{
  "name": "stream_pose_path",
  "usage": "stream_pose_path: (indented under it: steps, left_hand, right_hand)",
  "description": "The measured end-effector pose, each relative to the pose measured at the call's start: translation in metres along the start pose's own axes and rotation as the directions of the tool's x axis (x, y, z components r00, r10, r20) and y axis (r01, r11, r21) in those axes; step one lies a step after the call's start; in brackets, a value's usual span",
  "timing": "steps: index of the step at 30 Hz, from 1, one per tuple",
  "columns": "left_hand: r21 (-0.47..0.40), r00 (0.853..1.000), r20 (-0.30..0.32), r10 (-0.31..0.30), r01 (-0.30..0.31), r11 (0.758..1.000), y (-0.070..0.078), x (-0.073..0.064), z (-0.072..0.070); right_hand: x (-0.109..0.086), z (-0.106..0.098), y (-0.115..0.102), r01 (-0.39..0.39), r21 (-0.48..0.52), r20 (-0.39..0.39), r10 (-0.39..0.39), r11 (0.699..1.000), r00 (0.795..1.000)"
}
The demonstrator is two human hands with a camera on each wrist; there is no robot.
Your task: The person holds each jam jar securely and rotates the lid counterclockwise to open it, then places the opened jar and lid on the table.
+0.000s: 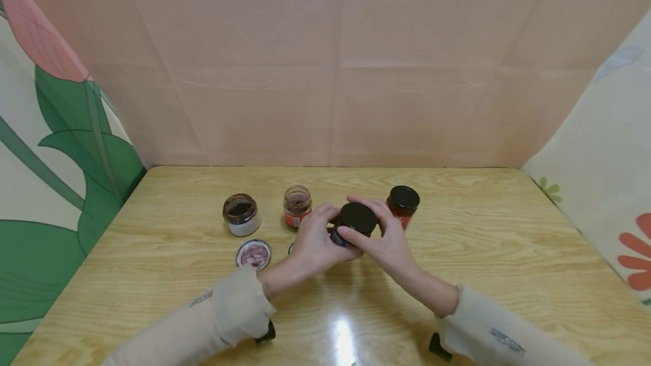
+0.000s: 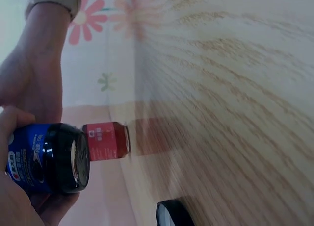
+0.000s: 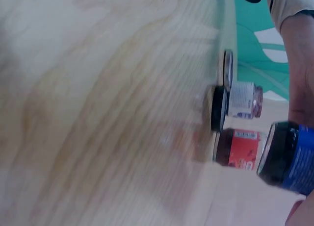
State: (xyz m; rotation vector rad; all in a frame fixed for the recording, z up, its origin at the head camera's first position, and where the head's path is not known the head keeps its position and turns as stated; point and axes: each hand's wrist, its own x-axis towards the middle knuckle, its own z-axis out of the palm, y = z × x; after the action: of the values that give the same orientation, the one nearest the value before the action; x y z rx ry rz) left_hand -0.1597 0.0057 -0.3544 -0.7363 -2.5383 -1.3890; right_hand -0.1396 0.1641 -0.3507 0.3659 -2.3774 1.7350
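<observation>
Above the middle of the table, both hands hold a dark glass jar with a blue label and a black lid. My left hand grips the jar's body from the left and below. The right hand curls round the lid from the right, thumb at its near side. In both wrist views the jar's base hangs clear of the tabletop. Just beyond the right hand stands a red-labelled jar with a black lid on. Whether the held lid is loose cannot be told.
At the back left stand two lidless jars, one white-labelled and one red-labelled. A lid lies inside-up before them. Another, black-rimmed lid lies mostly hidden behind the left wrist in the head view. A pink cloth hangs behind the table.
</observation>
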Motion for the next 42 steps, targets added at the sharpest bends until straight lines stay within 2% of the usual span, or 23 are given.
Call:
stream_pose_path:
  steps: [5, 13, 17, 20, 25, 29, 31, 36, 42]
  left_hand:
    - [-0.099, 0.997, 0.047, 0.056, -0.051, 0.994, -0.004, 0.001, -0.003]
    - [-0.209, 0.982, 0.152, 0.113, -0.080, 0.975, -0.009, 0.002, -0.007]
    - [-0.238, 0.977, 0.172, 0.129, -0.086, 0.968, -0.009, 0.003, -0.008]
    - [-0.232, 0.978, 0.171, 0.124, -0.082, 0.969, -0.010, 0.003, -0.008]
    - [-0.207, 0.989, 0.132, 0.061, -0.032, 0.978, -0.010, 0.003, -0.007]
    - [-0.122, 0.999, 0.052, 0.009, -0.003, 0.992, -0.007, 0.002, -0.006]
    - [-0.053, 1.000, 0.000, -0.007, 0.007, 0.999, -0.006, 0.001, -0.005]
    - [0.046, 0.995, -0.092, -0.028, 0.032, 0.998, -0.001, -0.001, -0.001]
    - [0.088, 0.993, -0.109, -0.053, 0.063, 0.994, 0.002, -0.001, 0.002]
  right_hand:
    - [0.001, -0.008, 0.002, 0.091, -0.001, 0.101, -0.091, 0.996, 0.991]
    - [0.003, -0.015, 0.006, 0.195, 0.064, 0.204, -0.204, 0.979, 0.957]
    - [0.002, -0.016, 0.005, 0.219, 0.074, 0.228, -0.230, 0.973, 0.946]
    - [0.002, -0.016, 0.004, 0.211, 0.057, 0.229, -0.219, 0.976, 0.949]
    - [0.000, -0.015, 0.004, 0.164, -0.018, 0.168, -0.159, 0.986, 0.973]
    - [-0.003, -0.011, 0.002, 0.104, -0.071, 0.067, -0.099, 0.992, 0.993]
    - [-0.004, -0.007, 0.000, 0.062, -0.084, -0.003, -0.063, 0.994, 0.998]
    - [-0.009, 0.001, -0.005, -0.012, -0.085, -0.150, -0.001, 0.996, 0.989]
    - [-0.011, 0.004, -0.008, -0.070, -0.094, -0.213, 0.049, 0.993, 0.976]
